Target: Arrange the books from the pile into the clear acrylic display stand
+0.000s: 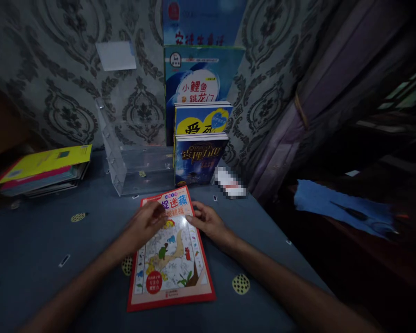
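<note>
Rack (138, 159): already holding books (201, 159), right side
Red book (173, 259): lying near, unracked
Left hand (147, 222): curving over it
Right hand (211, 224): touching its edge
Grips: can't tell tbh

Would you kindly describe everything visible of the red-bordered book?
The red-bordered book is closed, its glossy-looking cover bearing a colourful title, animal drawings and a round red badge. It is over the table, title end toward the clear rack; whether it rests flat is unclear. The left hand is at its upper left; the right hand touches its upper right.
</note>
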